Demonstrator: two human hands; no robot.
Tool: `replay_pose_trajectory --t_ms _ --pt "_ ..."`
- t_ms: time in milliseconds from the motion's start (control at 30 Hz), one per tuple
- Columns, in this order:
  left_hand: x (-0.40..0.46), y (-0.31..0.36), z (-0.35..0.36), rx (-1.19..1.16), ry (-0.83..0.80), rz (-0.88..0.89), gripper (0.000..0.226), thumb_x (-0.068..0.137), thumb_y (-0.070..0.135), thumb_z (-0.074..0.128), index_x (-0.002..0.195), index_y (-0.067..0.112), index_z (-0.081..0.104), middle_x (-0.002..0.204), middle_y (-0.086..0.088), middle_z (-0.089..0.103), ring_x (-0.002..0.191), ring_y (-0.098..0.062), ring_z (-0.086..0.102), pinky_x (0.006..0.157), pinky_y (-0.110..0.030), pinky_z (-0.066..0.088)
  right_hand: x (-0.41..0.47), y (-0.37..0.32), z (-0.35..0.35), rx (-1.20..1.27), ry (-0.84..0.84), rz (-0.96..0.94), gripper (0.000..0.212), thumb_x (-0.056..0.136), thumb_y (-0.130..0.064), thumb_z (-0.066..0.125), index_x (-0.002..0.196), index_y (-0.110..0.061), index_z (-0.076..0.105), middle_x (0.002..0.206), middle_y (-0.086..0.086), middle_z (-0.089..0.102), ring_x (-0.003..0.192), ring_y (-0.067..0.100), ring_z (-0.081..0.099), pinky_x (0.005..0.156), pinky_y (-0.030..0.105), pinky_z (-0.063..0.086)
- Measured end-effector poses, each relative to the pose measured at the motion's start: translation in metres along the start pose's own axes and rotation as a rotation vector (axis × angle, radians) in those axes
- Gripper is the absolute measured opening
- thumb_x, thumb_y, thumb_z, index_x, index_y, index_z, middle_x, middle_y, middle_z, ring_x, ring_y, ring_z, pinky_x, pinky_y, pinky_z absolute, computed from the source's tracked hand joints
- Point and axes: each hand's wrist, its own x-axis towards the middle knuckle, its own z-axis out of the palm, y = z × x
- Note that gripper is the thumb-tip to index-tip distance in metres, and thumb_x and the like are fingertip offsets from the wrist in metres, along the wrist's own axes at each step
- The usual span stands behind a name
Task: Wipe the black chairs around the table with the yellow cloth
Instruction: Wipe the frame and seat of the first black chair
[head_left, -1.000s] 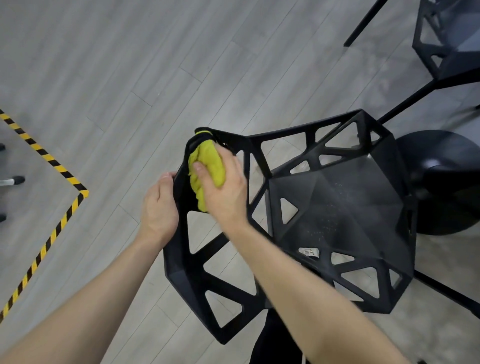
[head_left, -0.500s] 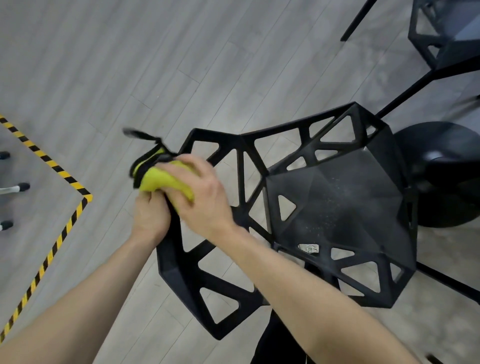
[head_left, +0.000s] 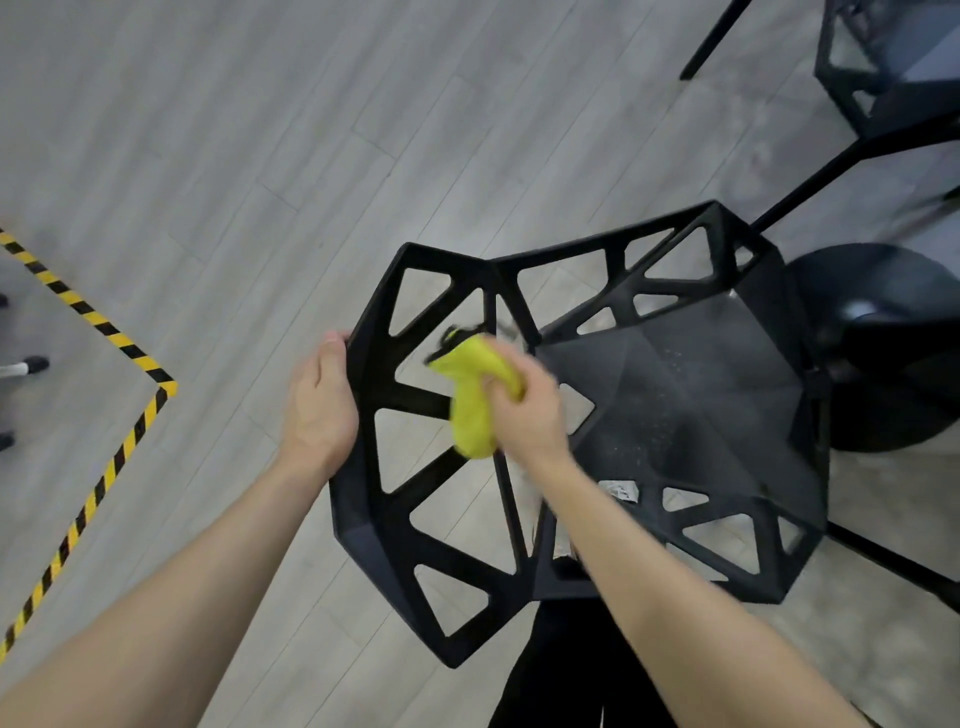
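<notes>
Right hand (head_left: 524, 410) bunched round the yellow cloth (head_left: 475, 397), pressed on the inner struts of the black chair (head_left: 691, 410) backrest where they meet the seat; cloth's long axis runs roughly along the strut, hanging toward the person. Left hand (head_left: 319, 405) grips the backrest's outer edge, thumb over the rim, steadying it. Seat lies just right of the cloth (dust specks visible there), nearer the right hand. A second chair (head_left: 893, 67) well apart, far right. No containers seen.
</notes>
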Motion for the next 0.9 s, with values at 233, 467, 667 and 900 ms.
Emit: replay_pose_trajectory --t_ms 233,467,667,900 --pt "0.001 -0.001 0.002 0.015 0.010 -0.004 0.046 0.118 0.038 0.023 0.101 0.036 0.065 0.092 0.012 0.061 0.089 0.003 0.059 0.087 -0.030 0.036 0.086 0.010 0.009 -0.288 0.113 -0.211 0.066 0.094 -0.001 0.059 0.154 -0.029 0.055 0.156 0.003 0.049 0.142 0.021 0.048 0.120 0.031 0.039" --pt "0.002 -0.003 0.001 -0.016 -0.004 0.018 0.048 0.119 0.036 0.023 0.095 0.040 0.064 0.092 0.015 0.061 0.089 0.012 0.059 0.082 -0.006 0.038 -0.021 0.082 -0.009 -0.165 -0.058 0.202 0.055 0.101 -0.014 0.061 0.147 -0.044 0.058 0.142 -0.013 0.061 0.128 0.010 0.059 0.115 0.041 0.049" --pt "0.003 -0.004 0.002 -0.047 -0.013 0.034 0.048 0.119 0.037 0.025 0.091 0.042 0.064 0.091 0.013 0.062 0.074 0.024 0.055 0.077 -0.006 0.038 0.075 0.007 0.020 -0.227 0.091 -0.081 0.058 0.103 -0.013 0.057 0.159 -0.029 0.048 0.151 -0.003 0.049 0.130 0.008 0.048 0.099 -0.002 0.029" --pt "0.001 -0.002 0.001 -0.098 -0.006 0.000 0.048 0.118 0.038 0.028 0.094 0.038 0.069 0.091 0.018 0.065 0.074 0.023 0.057 0.080 -0.014 0.039 -0.060 0.064 0.008 -0.200 -0.018 0.306 0.056 0.103 -0.007 0.052 0.151 -0.037 0.056 0.142 -0.007 0.058 0.133 0.018 0.056 0.118 0.042 0.044"
